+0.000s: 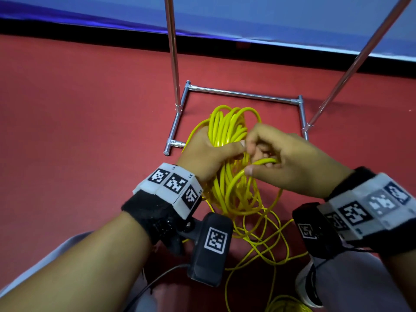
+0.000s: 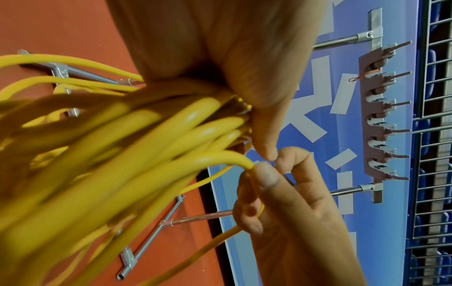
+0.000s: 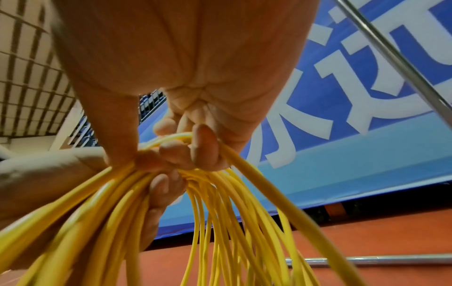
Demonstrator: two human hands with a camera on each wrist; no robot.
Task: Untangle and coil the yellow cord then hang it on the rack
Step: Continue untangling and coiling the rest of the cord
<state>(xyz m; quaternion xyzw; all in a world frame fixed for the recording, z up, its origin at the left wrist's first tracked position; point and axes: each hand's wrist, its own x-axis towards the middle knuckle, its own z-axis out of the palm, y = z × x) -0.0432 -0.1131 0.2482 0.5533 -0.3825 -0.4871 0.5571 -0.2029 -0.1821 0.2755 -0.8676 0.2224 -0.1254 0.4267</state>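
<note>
Centrally, just in front of the person and above the red floor (image 1: 67, 109), the left hand (image 1: 202, 152) clenches a bundle of finished loops of the yellow cord (image 1: 227, 129), thumb pressed across them. The right hand (image 1: 290, 163) pinches a single strand between thumb and curled fingers (image 3: 203, 143) and brings it up against the bundle, touching the left thumb.

Step in hand, as judged: adding one more loop to the coil. To do it well, each new loop should match the hanging length of those already held. The strand should be laid flat beside its neighbours, not crossed over them, and the left thumb should lift only enough to admit it. The slack on the floor, near and to the right, still lies in crossed curls. It should run freely through the right fingers so that a snag is felt before it is pulled tight.

Count: one cord, with too many loops in the bundle to number; two hands; one metal rack (image 1: 243, 94), with two uprights in the head view. Its hook strip (image 2: 376, 116), seen from the left wrist, carries about seven hooks, and one holds a small orange band (image 2: 362, 76).
</note>
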